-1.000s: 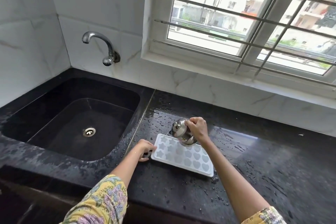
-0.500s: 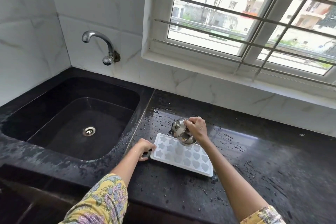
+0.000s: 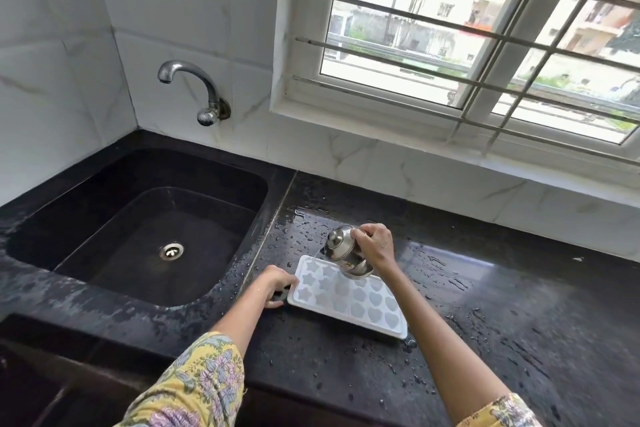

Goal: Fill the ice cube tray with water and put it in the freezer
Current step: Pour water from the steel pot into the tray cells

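A white ice cube tray (image 3: 348, 296) lies flat on the wet black counter (image 3: 485, 322), just to the right of the black sink (image 3: 138, 229), with its long side running from near left to far right across the view. Its moulds are stars at the left end and hearts toward the right (whether each one holds water is hard to tell at this size). The right hand (image 3: 375, 244) is closed around a small steel kettle (image 3: 346, 251) and holds it tilted over the far edge of the tray, lid knob pointing left; a thin stream of water runs from its spout down to the tray's far left corner. The left hand (image 3: 278, 284) rests on the counter at the tray's near left end, fingers curled against the rim and touching it, with something small and dark under the fingertips that cannot be made out. Both arms wear short yellow floral sleeves (image 3: 204, 381). Water drops are scattered over the counter around the tray. A steel tap (image 3: 194, 87) sticks out of the white marble wall above the sink, and a barred window (image 3: 485, 28) stands behind the counter.
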Demonstrator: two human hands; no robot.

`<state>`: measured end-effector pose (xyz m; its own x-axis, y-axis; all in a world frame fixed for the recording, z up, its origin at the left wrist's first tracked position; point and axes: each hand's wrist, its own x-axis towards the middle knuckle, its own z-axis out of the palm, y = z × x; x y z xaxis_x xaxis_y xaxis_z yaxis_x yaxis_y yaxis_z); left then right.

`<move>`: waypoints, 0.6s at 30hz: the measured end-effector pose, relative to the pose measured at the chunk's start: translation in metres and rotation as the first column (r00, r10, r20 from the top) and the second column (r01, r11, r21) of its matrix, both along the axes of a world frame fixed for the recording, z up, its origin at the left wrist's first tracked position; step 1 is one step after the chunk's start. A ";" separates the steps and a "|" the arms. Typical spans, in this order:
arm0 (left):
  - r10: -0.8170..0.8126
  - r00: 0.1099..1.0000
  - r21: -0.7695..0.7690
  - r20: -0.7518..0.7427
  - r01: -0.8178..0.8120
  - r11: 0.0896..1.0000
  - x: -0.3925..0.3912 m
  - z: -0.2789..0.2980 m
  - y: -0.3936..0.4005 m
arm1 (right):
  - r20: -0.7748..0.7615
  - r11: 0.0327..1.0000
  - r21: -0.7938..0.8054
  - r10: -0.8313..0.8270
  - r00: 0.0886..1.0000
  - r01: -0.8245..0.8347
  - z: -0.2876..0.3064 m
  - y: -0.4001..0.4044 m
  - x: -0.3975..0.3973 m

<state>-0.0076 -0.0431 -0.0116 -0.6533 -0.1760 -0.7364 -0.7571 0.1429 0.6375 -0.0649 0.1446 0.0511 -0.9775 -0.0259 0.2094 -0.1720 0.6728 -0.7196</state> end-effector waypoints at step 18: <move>0.023 1.000 -0.010 -0.014 -0.023 1.000 0.006 0.007 0.004 | 0.047 0.993 -0.070 -0.094 0.994 0.097 -0.001 0.026 0.007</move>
<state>-0.0018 -0.0386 -0.0043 -0.6592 -0.1984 -0.7253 -0.7513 0.1319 0.6467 -0.0581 0.1709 0.0497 -0.9829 0.0819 0.1647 -0.0769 0.6304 -0.7724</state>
